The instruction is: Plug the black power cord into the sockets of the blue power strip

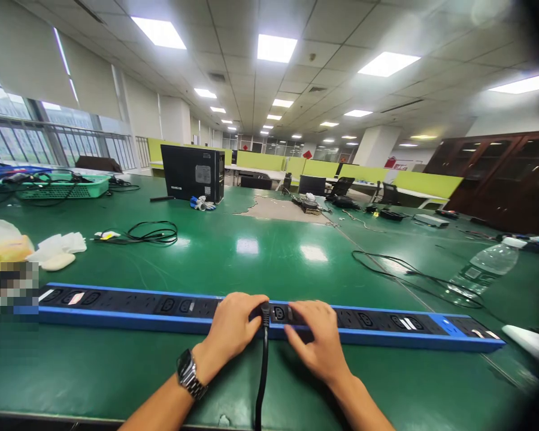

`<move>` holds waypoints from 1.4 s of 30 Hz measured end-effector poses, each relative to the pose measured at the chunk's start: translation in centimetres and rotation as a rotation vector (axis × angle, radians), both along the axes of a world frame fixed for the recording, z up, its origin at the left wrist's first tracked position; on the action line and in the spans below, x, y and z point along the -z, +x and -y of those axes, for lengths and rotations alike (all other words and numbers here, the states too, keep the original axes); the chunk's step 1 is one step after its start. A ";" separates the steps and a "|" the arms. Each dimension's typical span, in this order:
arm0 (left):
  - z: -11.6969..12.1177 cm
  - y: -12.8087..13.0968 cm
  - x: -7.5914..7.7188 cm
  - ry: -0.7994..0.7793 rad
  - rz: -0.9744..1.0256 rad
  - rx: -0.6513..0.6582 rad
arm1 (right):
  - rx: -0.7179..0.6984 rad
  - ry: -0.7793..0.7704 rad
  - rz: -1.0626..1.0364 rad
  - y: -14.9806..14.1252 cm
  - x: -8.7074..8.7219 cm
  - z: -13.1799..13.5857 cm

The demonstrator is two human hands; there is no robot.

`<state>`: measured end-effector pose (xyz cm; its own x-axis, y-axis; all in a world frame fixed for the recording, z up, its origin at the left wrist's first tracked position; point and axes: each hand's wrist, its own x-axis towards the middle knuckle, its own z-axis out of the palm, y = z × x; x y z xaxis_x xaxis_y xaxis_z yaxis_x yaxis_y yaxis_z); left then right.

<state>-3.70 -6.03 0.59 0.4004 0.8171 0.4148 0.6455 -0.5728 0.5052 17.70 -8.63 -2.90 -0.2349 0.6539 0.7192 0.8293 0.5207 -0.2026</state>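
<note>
A long blue power strip (193,326) with black sockets lies across the green table in front of me. My left hand (234,320), a metal watch on its wrist, rests over the strip's middle. Its thumb and forefinger pinch a black power plug (265,315), which sits at a socket; how deep it is in I cannot tell. From the plug a thick black cord (262,374) runs toward me and off the table's front edge. Just right of the plug, my right hand (317,335) is at the strip with thumb and fingers apart, holding nothing visible. An uncovered socket shows between the hands.
A clear water bottle (485,269) leans at the right beside a thin black cable (399,266). Coiled black cable (155,233) and crumpled white tissue (60,246) lie at left. Farther back are a black computer tower (184,170) and a green basket (78,188) with cables.
</note>
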 end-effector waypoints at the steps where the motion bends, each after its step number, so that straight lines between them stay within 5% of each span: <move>1: 0.1 -0.1 -0.1 0.005 -0.006 0.001 | -0.069 -0.024 0.009 -1.0 -0.3 -0.1; 7: 0.1 -0.9 0.0 0.001 0.092 0.063 | -0.234 0.066 -0.001 -4.1 -0.5 -0.9; 11: 0.1 -2.3 0.1 0.024 0.155 0.140 | 0.032 0.175 -0.129 -0.1 0.2 -0.5; 15: 0.2 -2.7 0.7 0.020 0.284 0.070 | 0.249 0.050 -0.278 4.5 1.2 -0.2; 20: 0.3 -1.3 1.4 0.006 0.358 0.066 | 0.170 -0.054 -0.219 5.4 1.1 -0.6; 26: 0.6 0.2 0.5 0.000 0.341 0.078 | 0.120 -0.096 -0.126 5.6 0.0 -0.5; 35: -0.1 7.5 0.0 0.027 0.123 0.271 | 0.196 -0.132 0.099 4.4 -1.9 -0.2; 42: 0.0 7.7 0.7 0.057 0.044 0.354 | 0.166 -0.176 0.056 5.9 0.8 0.0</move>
